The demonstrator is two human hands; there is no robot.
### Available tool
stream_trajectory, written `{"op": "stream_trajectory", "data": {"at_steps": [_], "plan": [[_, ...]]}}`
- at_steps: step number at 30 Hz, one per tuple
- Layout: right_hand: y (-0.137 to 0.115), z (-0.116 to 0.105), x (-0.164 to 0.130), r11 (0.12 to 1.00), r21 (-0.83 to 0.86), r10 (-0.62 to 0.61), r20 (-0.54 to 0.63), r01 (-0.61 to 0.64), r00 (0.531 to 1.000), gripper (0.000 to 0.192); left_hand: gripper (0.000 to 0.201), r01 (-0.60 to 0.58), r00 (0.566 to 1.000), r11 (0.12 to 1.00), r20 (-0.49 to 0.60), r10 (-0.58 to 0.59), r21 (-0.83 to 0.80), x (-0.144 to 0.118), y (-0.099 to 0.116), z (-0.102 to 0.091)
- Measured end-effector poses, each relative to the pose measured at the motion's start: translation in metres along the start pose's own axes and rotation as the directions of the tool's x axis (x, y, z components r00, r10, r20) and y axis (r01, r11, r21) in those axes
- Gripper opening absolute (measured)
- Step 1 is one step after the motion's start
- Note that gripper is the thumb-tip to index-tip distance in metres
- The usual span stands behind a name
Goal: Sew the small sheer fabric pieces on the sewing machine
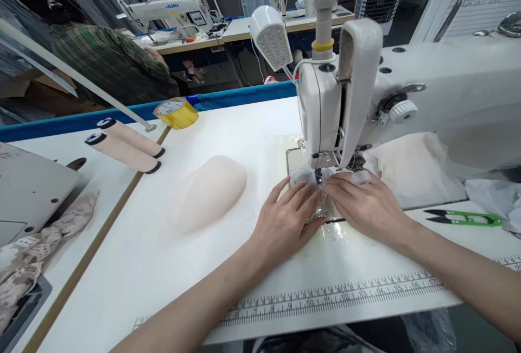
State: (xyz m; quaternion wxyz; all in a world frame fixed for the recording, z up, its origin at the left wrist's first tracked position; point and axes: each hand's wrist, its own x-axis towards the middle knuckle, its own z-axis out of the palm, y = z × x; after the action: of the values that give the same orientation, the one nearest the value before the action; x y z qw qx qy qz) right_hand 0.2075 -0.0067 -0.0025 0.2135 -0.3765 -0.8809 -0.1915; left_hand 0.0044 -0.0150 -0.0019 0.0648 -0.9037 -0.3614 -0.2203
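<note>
Hands lie flat on a small clear piece [321, 213] under the needle [318, 175] of the sewing machine [407, 98]. Left hand [285, 222] and right hand [366, 203] have fingers spread narrow, pressing, not gripping. Best keep fingertips beside the needle and guide gently. Machines behind read "JUKI" [172, 5]. A ruler [345, 293] is printed on the bench [163, 255].
</note>
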Motion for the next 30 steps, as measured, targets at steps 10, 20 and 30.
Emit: {"op": "stream_trajectory", "data": {"at_steps": [10,20,30], "plan": [[0.002,0.005,0.005,0.995,0.102,0.015,-0.098,-0.005,0.995,0.023,0.019,0.092,0.996,0.992,0.019,-0.091,-0.083,0.005,-0.001,-0.005],[0.007,0.015,0.004,0.913,0.297,0.329,-0.133,-0.279,0.935,0.031,0.019,0.276,0.956,0.961,0.103,-0.274,-0.003,0.04,-0.005,0.012],[0.007,0.014,0.006,0.921,0.259,0.333,-0.138,-0.291,0.933,0.031,0.01,0.303,0.947,0.952,0.124,-0.296,-0.039,0.041,-0.005,0.014]]}}
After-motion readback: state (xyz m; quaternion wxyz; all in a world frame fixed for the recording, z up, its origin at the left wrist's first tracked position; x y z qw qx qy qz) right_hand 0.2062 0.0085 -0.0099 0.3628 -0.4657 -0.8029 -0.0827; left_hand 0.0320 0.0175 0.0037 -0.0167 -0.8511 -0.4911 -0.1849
